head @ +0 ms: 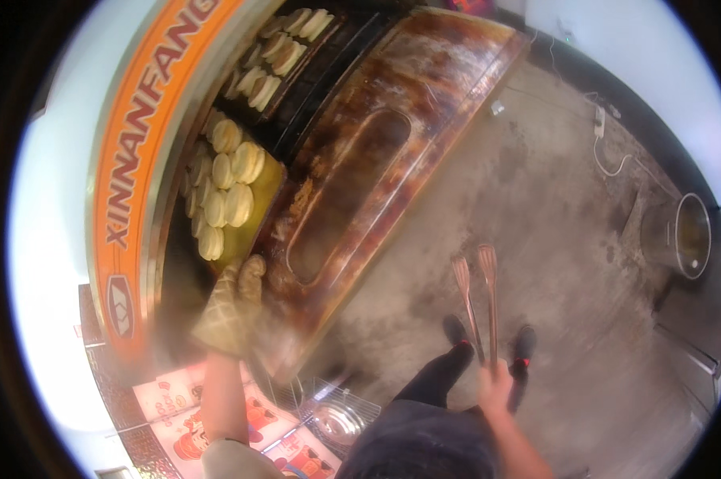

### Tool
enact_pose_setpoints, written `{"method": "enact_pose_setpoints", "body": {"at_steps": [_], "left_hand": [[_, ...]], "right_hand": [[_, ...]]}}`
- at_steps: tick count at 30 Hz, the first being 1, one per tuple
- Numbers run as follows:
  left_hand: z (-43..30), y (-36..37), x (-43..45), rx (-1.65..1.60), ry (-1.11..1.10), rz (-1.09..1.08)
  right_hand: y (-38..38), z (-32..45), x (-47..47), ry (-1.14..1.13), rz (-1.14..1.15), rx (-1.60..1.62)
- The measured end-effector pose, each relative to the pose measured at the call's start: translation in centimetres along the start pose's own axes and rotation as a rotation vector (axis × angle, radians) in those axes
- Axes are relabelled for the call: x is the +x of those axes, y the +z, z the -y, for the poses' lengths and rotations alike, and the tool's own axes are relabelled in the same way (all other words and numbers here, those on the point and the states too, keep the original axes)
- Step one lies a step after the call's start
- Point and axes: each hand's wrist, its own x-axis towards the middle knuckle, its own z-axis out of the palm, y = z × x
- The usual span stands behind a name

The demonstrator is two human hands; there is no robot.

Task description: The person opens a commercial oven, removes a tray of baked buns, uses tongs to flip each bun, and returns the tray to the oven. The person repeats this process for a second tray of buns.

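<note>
My left hand, inside a quilted oven mitt [226, 314], is at the near corner of a yellowish baking tray [258, 206]. The mitt's thumb and fingers close on the tray's edge. Several round, pale, flat breads [239, 203] lean on one another in rows on this tray, which sits partly inside the open oven. My right hand [495, 383] grips metal tongs [491, 299] with slotted ends. The tongs point away from me above the floor, their two ends apart with nothing between them.
The oven door [390, 197], browned and with a long window, is folded down beside the tray. Deeper inside, more breads [264, 90] lie on a dark tray. A clear bucket [675, 236] and a white power strip [600, 123] are at right. A wire rack [360, 398] holds a metal bowl [336, 419].
</note>
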Motion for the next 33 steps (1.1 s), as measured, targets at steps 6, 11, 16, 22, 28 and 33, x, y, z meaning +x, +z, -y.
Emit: {"method": "enact_pose_setpoints", "body": {"at_steps": [6, 11, 16, 22, 28, 33], "left_hand": [[-1.1, 1.1, 5.0, 0.207, -0.047, -0.100], [0.4, 2.5, 9.2, 0.167, 0.205, -0.314], [4.9, 4.7, 15.6, 0.258, 0.285, -0.272], [5.8, 4.9, 18.1, 0.251, 0.277, -0.214], [-0.2, 0.6, 14.9, -0.048, -0.049, 0.091], [-0.5, -2.6, 12.1, -0.145, 0.048, -0.130]], "right_hand": [[4.1, -2.8, 0.4, 0.033, -0.053, 0.073], [5.7, -3.6, 1.1, 0.057, -0.065, 0.104], [6.0, -3.2, 1.6, 0.014, -0.092, 0.052], [6.1, -2.1, 2.6, 0.049, -0.055, 0.055], [5.1, 0.7, 3.4, 0.076, -0.089, 0.043], [0.2, 6.5, 3.4, 0.045, -0.120, 0.052]]}}
